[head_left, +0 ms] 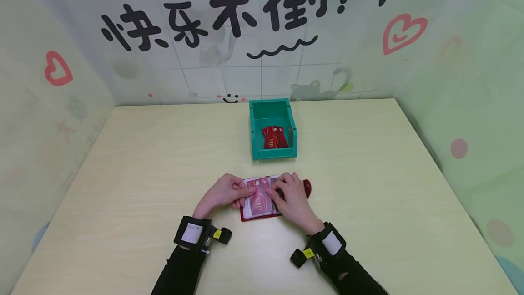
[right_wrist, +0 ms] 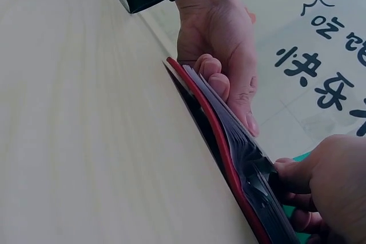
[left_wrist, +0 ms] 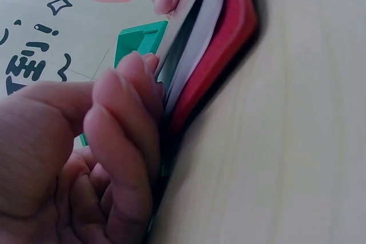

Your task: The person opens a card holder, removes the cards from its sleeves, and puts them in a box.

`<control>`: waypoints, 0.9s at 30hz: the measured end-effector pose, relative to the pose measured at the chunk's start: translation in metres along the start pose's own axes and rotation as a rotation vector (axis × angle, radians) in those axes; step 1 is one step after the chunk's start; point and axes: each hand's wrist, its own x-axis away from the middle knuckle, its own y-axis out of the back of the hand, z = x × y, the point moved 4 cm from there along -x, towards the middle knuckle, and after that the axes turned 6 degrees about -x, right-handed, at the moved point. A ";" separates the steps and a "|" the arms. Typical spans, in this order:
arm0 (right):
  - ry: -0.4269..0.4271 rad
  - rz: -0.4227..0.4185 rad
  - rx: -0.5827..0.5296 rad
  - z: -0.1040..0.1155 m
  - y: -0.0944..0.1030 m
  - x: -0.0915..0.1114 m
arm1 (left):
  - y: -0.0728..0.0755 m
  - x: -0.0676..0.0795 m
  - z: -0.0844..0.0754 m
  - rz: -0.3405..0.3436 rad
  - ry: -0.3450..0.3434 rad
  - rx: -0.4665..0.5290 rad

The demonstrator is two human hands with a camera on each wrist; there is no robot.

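A card holder (head_left: pixel 248 214) with a red cover and clear sleeve pages lies open on the table. A pink-looking VIP card (head_left: pixel 259 202) shows in its left-hand page. My left hand (head_left: pixel 224 191) pinches that page's left edge, thumb on top and fingers behind. Across the middle and right part reaches my right hand (head_left: pixel 294 201), thumb and fingertips pinching a sleeve near the fold. In the left wrist view the pages fan apart above the red cover (left_wrist: pixel 231 32). The right wrist view shows the stacked sleeves (right_wrist: pixel 226 121) running between both hands.
Beyond the holder stands a teal bin (head_left: pixel 275 153) with several red VIP cards (head_left: pixel 273 137) inside. A dark red rounded tab (head_left: pixel 307 188) sticks out at the holder's right side. Printed panels (head_left: pixel 262 76) border the light wooden table (head_left: pixel 163 149) at the back and sides.
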 end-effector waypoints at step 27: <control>-0.126 0.039 -0.121 -0.004 0.008 0.000 | 0.001 0.000 0.000 0.001 -0.001 0.013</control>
